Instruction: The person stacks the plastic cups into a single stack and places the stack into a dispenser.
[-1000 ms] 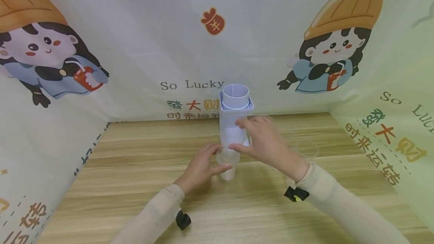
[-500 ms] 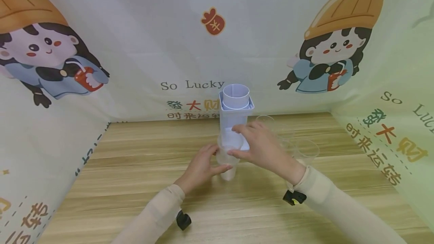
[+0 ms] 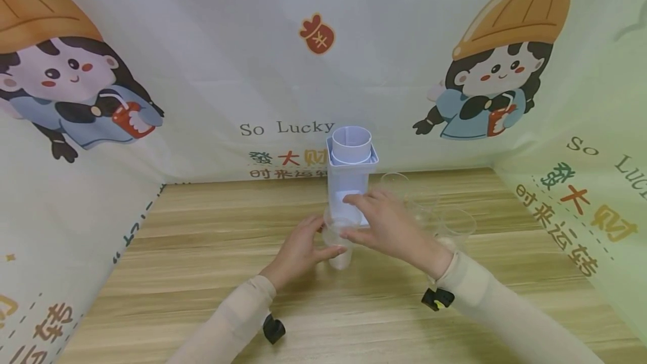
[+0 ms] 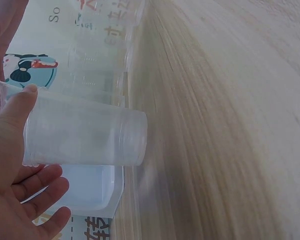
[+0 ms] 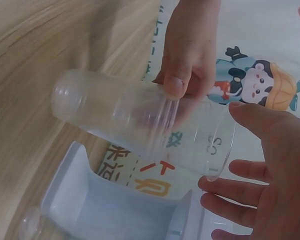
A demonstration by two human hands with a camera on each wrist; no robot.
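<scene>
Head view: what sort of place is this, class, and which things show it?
Probably a small staged workspace: a cartoon-printed cloth encloses three sides of a wood-grain tabletop, with clear cups and a pale upright holder in view. The wider room is not shown.

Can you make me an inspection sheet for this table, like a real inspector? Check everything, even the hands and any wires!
Surface: wooden table, light brown with streaky grain.
Job's things: a stack of clear cups; the top cup sticks up past the stack's rims.
Clutter: a pale holder stands upright behind the stack; more clear cups stand on the right, too see-through to count surely.
Left hand: grips the stack.
Right hand: holds the top cup near its rim.
Cables: nothing seen.
Surroundings: white backdrop with cartoon figures in orange hats and "So Lucky" writing.
</scene>
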